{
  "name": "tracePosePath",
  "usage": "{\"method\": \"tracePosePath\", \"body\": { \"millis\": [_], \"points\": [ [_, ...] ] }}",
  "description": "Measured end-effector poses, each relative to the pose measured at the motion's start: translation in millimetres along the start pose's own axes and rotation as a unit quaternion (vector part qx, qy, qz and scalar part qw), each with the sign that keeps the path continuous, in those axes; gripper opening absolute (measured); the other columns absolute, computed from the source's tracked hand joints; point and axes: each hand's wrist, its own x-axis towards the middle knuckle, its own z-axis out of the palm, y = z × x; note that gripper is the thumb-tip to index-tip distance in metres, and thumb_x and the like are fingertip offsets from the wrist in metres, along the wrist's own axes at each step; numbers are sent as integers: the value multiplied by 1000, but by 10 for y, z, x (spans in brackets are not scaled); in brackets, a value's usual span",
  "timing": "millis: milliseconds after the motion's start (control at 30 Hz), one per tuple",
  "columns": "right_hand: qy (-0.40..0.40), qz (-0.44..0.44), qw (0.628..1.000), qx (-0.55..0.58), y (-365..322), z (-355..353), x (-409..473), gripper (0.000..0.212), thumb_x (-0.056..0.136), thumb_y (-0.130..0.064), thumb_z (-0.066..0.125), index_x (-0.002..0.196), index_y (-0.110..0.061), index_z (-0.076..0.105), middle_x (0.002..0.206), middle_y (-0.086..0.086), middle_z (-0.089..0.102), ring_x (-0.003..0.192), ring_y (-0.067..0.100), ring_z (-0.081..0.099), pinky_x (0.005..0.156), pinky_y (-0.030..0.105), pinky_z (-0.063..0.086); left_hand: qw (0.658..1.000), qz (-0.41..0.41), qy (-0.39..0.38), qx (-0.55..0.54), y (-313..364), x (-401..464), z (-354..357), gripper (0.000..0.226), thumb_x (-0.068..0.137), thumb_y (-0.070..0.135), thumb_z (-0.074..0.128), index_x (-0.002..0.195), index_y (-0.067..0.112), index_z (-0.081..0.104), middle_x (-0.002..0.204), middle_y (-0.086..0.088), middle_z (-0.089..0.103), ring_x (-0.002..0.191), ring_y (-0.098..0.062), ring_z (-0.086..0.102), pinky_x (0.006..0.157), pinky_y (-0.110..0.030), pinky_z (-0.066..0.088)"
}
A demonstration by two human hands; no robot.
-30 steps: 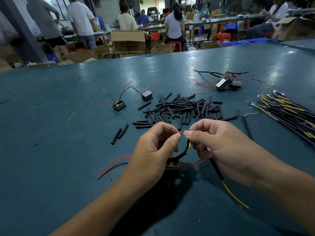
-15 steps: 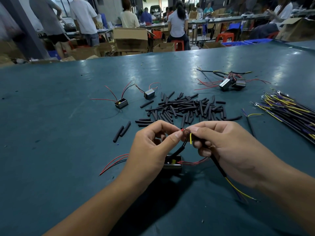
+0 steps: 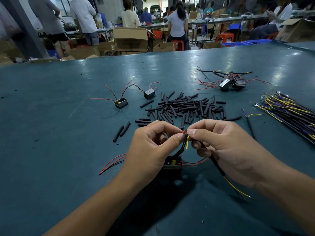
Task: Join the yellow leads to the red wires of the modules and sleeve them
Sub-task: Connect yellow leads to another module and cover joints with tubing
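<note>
Since the earlier frame, both hands have risen slightly above the module (image 3: 172, 163). Left hand (image 3: 150, 147) and right hand (image 3: 226, 147) pinch the red wire (image 3: 184, 132) and yellow lead (image 3: 187, 142) together. Behind the module, sleeves (image 3: 185, 108) litter the green table (image 3: 51, 133); workers stand beyond.

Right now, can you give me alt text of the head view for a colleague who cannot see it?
Two bare hands, left hand and right hand, pinch a thin red wire and a short yellow lead together above a small black box module on a teal table. Beyond lie a heap of short black sleeve tubes and, at right, a bundle of yellow and purple leads.
</note>
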Motion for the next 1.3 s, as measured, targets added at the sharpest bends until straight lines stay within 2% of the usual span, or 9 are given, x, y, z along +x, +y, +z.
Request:
{"method": "tracePosePath", "body": {
  "millis": [100, 267, 367, 500, 533, 633, 867, 1067, 1300],
  "points": [
    [2, -7, 1000, -14, 6, 5, -1, 8, 87, 0, 66, 81, -1, 70, 63, 4, 64, 55, 11, 50, 43, 17, 36, 999, 20, -4, 27, 39, 7, -26, 5, 84, 30, 75, 84, 26, 76, 62, 12, 54, 56, -6, 44, 53, -18, 36],
    [8, -20, 999, -23, 33, 10, 10, 6, 85, 0, 68, 81, 0, 73, 69, 14, 63, 57, 13, 50, 43, 17, 36, 999, 28, -18, 24, 71, 4, -51, 8, 85, 23, 76, 80, 20, 71, 60, 12, 56, 55, -4, 45, 51, -16, 36],
    [7, -32, 999, -36, 45, -5, 20, 8, 84, -2, 70, 78, -3, 75, 65, 12, 61, 57, 14, 50, 43, 18, 36, 999, 28, -26, 33, 89, -2, -58, 6, 85, 25, 74, 81, 21, 71, 60, 8, 55, 55, -7, 44, 49, -23, 35],
    [5, -56, 996, -65, 64, -22, 25, 7, 82, -8, 72, 76, -8, 77, 60, 9, 59, 57, 13, 50, 45, 18, 36, 998, 34, -28, 45, 91, -8, -70, 5, 86, 25, 75, 84, 23, 71, 64, -4, 58, 57, -21, 47, 50, -36, 37],
    [6, -62, 996, -68, 70, -25, 27, 6, 82, -10, 73, 77, -9, 77, 59, 8, 59, 56, 13, 50, 45, 17, 36, 998, 36, -27, 50, 90, -10, -72, 4, 86, 25, 75, 85, 24, 71, 65, -3, 59, 58, -24, 48, 51, -37, 39],
    [9, -71, 995, -70, 83, -30, 27, 6, 81, -12, 74, 77, -8, 76, 57, 6, 58, 55, 13, 50, 45, 17, 36, 997, 39, -27, 63, 86, -16, -69, 4, 87, 23, 74, 84, 24, 71, 66, 4, 61, 58, -18, 50, 52, -29, 41],
    [17, -61, 996, -66, 60, -36, 13, 7, 80, -10, 74, 74, -8, 76, 56, 5, 57, 53, 11, 50, 43, 15, 36, 996, 39, -23, 79, 104, -24, -51, 7, 88, 16, 75, 84, 21, 72, 66, 0, 61, 61, -24, 52, 55, -27, 42],
    [18, -58, 996, -70, 64, -13, 9, 8, 80, -9, 75, 71, -10, 75, 58, 6, 57, 52, 11, 48, 44, 15, 36, 996, 40, -21, 73, 113, -26, -33, 9, 87, 10, 77, 83, 19, 75, 66, 2, 62, 58, -10, 51, 54, -22, 43],
    [26, -81, 991, -106, 92, 19, 11, 14, 83, -10, 72, 69, -14, 72, 55, 1, 55, 48, 11, 43, 45, 16, 37, 996, 43, -27, 74, 97, -20, -50, 11, 85, 8, 78, 85, 19, 77, 72, 10, 68, 65, -3, 60, 61, -18, 48]
  ]
}}
